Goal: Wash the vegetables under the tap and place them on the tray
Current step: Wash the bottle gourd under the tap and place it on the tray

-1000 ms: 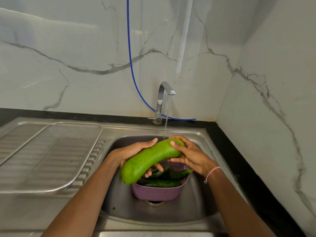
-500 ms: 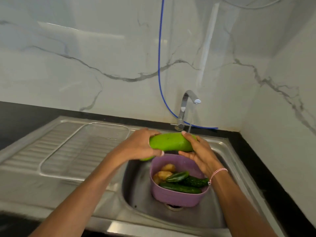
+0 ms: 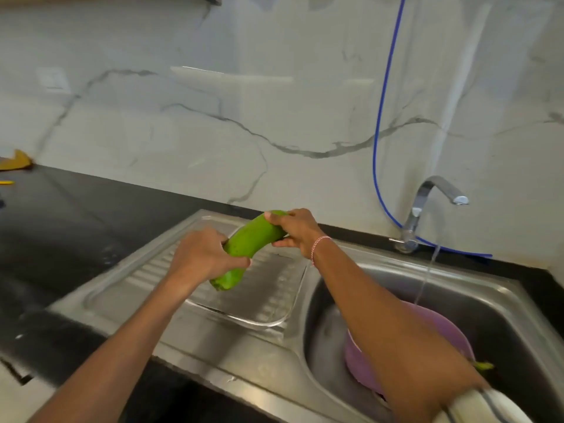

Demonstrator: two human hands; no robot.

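A long light-green gourd hangs slanted over the clear tray that sits on the steel draining board. My left hand grips its lower part. My right hand grips its upper end. The tap at the right runs a thin stream into the sink. My right forearm hides most of the purple basket in the sink; only a green vegetable tip shows past it.
The ribbed draining board lies left of the sink, with black countertop beyond it. A blue hose runs down the marble wall. Yellow objects lie at the far left edge of the counter.
Both hands carried the gourd left, out from under the tap and over the tray. The view swung left with them. Water still runs into the sink.
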